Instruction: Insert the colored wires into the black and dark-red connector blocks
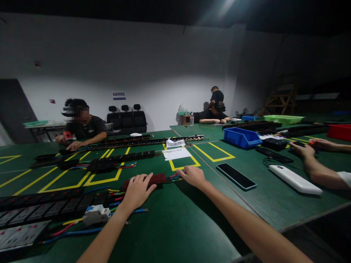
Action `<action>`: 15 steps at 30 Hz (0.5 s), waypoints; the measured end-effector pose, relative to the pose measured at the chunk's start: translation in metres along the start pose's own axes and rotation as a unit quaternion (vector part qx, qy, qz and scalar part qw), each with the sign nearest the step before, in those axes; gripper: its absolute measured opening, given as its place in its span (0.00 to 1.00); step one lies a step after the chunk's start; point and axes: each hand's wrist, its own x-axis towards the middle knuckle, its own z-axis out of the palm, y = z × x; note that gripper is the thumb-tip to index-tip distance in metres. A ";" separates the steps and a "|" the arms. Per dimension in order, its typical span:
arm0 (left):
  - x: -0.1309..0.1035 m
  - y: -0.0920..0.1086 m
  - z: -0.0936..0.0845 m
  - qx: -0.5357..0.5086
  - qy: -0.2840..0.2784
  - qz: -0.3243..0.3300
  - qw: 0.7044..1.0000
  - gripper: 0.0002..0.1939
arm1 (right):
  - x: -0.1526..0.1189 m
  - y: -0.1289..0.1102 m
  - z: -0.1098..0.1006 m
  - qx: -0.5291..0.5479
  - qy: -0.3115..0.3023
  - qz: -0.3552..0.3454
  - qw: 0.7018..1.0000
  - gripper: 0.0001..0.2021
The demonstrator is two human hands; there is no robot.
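Observation:
A dark red power strip (pixel 159 178) lies on the green table, partly covered by my left hand (pixel 138 190). That hand's fingers reach over the strip's far side, with the thumb along its near side. Thin coloured wires (pixel 173 178) come out of the strip's right end. Beside them, my right hand (pixel 193 176) is closed, thumb and index finger pinched on the wire ends; the exact tips are hidden. Near my left forearm are a white circuit breaker (pixel 95 214) and several black socket strips (pixel 49 210) with loose coloured leads.
A phone (pixel 236 176), a white power bank (pixel 294 179) and a blue bin (pixel 242 138) lie to the right, near a co-worker's hands (pixel 305 151). White paper (pixel 177 153) and a long strip assembly (pixel 148 142) lie ahead. Another person (pixel 85 128) works across the table with a red tool.

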 end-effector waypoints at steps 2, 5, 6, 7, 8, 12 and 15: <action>0.000 0.000 0.000 -0.001 0.002 0.002 1.000 0.28 | -0.001 -0.002 -0.005 0.021 0.017 -0.012 1.000 0.26; 0.000 0.000 0.000 -0.005 -0.001 0.000 1.000 0.28 | -0.005 -0.009 -0.009 0.051 0.020 -0.053 0.997 0.21; 0.000 0.000 -0.001 -0.005 -0.002 -0.001 1.000 0.28 | -0.006 -0.011 -0.009 0.049 0.020 -0.062 0.997 0.20; 0.000 0.000 -0.001 -0.006 -0.003 -0.002 1.000 0.28 | -0.007 -0.012 -0.008 0.042 0.019 -0.070 0.996 0.18; 0.000 0.001 -0.001 -0.006 -0.004 -0.003 1.000 0.28 | -0.008 -0.012 -0.008 0.033 0.017 -0.077 0.996 0.17; 0.000 0.000 -0.001 -0.008 -0.010 -0.008 1.000 0.28 | -0.007 -0.007 -0.003 0.006 -0.029 -0.111 0.993 0.13; 0.001 0.000 -0.001 -0.013 -0.015 -0.010 1.000 0.29 | -0.004 0.000 -0.001 0.000 -0.051 -0.121 0.991 0.12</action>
